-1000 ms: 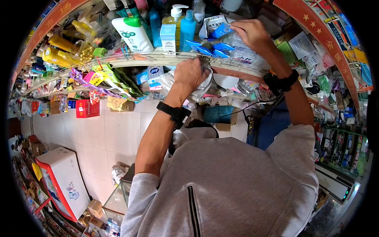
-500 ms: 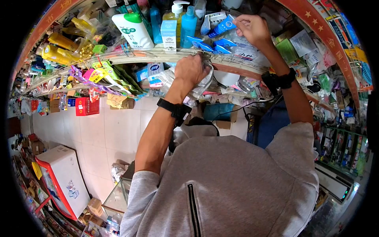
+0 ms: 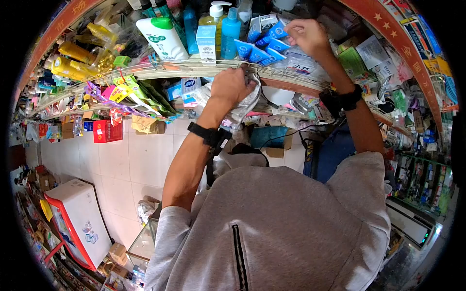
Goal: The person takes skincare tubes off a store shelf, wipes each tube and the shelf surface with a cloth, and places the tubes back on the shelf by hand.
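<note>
My right hand (image 3: 307, 37) is closed in a pinch on the crimped end of a blue tube (image 3: 276, 32), on the upper shelf. Just below and left of it, several more blue tubes (image 3: 255, 52) lean together in front of a small white-and-blue box. At the shelf's front edge, my left hand (image 3: 233, 86) has its fingers wrapped round a greyish-white cloth (image 3: 248, 103) that hangs below the edge. The left fingertips are partly hidden. A blue bottle (image 3: 231, 34) and a white-and-blue carton (image 3: 206, 42) stand left of the tubes.
A white bottle with a green cap (image 3: 162, 39) and a yellow pump bottle (image 3: 213, 19) share the shelf (image 3: 145, 72). A wire rail runs along its edge. Colourful packets (image 3: 141, 97) hang lower left. A white freezer with red trim (image 3: 80, 218) stands on the tiled floor.
The held tube has shifted slightly down beside the others. The blue tubes below now stand up more and show more of their faces. My left hand and the cloth have barely moved.
</note>
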Tool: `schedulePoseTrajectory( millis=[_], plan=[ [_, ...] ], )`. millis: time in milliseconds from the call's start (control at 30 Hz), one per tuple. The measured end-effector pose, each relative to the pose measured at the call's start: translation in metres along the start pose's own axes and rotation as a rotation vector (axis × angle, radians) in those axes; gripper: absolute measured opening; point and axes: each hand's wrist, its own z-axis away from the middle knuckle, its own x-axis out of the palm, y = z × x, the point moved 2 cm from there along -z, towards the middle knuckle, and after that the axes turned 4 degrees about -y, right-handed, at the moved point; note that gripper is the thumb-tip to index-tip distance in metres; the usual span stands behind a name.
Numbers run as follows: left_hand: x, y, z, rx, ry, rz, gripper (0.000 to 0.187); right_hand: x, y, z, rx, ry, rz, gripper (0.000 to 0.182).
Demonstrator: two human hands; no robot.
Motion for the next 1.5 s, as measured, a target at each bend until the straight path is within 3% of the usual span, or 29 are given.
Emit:
schedulePoseTrajectory(
  millis=[33,100,200,233,267,367,400,567,633,667,767,833,900,967,1033,1067,1167,1233,1367,1433,1500],
  plan=[
    [-0.005,0.001,0.001,-0.007,-0.029,0.034,0.057,0.0,-0.004,-0.002,-0.001,0.005,-0.003,0.02],
    [-0.016,0.004,0.009,-0.02,-0.068,0.061,0.059,0.002,-0.012,-0.001,-0.174,0.112,0.307,0.019],
    [-0.031,0.008,0.024,-0.056,-0.057,0.154,0.065,0.003,-0.009,-0.01,-0.179,0.065,0.266,0.019],
    [-0.035,0.007,0.029,-0.068,0.056,0.156,0.067,0.005,-0.009,-0.011,-0.153,0.026,0.265,0.019],
    [-0.039,0.005,0.033,-0.082,0.171,0.159,0.069,0.007,-0.001,-0.015,-0.275,0.017,0.26,0.02],
    [-0.05,-0.009,0.024,-0.038,0.146,0.261,0.07,0.012,0.006,-0.022,-0.267,-0.05,0.18,0.02],
    [-0.065,-0.008,0.022,-0.038,-0.021,0.386,0.074,0.014,0.011,-0.026,-0.304,-0.06,0.172,0.022],
    [-0.039,-0.048,-0.021,0.057,-0.181,0.358,0.085,0.015,0.011,-0.032,-0.25,-0.142,0.135,0.025],
    [-0.036,-0.048,-0.032,0.013,-0.299,0.535,0.087,0.015,0.01,-0.033,-0.155,-0.18,0.074,0.026],
    [-0.037,-0.049,-0.039,0.047,-0.42,0.434,0.086,0.014,0.009,-0.033,-0.159,-0.185,0.077,0.026],
    [0.013,-0.062,-0.075,0.178,-0.465,0.169,0.076,0.01,0.005,-0.033,-0.142,-0.231,0.084,0.027],
    [-0.009,-0.045,-0.058,0.081,-0.495,0.223,0.065,0.011,0.005,-0.033,-0.132,-0.248,0.082,0.026],
    [0.004,-0.044,-0.071,0.078,-0.481,0.049,0.056,0.009,0.005,-0.034,-0.155,-0.257,0.131,0.026],
    [0.034,-0.062,-0.088,0.278,-0.468,-0.083,0.052,0.008,0.008,-0.036,-0.178,-0.262,0.179,0.025],
    [-0.014,-0.032,-0.056,-0.054,-0.355,0.042,0.078,0.01,0.013,-0.037,-0.225,-0.239,0.14,0.022],
    [-0.021,-0.027,-0.051,-0.053,-0.355,0.044,0.078,0.011,0.011,-0.039,-0.225,-0.24,0.142,0.022],
    [-0.025,-0.021,-0.045,-0.069,-0.285,0.04,0.066,0.016,0.007,-0.047,-0.173,-0.307,-0.002,0.02],
    [-0.022,-0.018,-0.048,-0.127,-0.298,-0.033,0.052,0.019,0.012,-0.059,-0.096,-0.467,-0.016,0.03],
    [-0.015,-0.014,-0.051,-0.199,-0.203,0.041,0.046,0.021,0.019,-0.071,-0.091,-0.478,0.105,0.029],
    [-0.016,-0.012,-0.05,-0.246,-0.174,0.047,0.044,0.021,0.018,-0.069,-0.31,-0.358,0.142,0.029],
    [-0.019,-0.01,-0.051,-0.263,-0.186,0.056,0.044,0.017,0.018,-0.055,-0.216,-0.315,0.068,0.029]
  ],
)
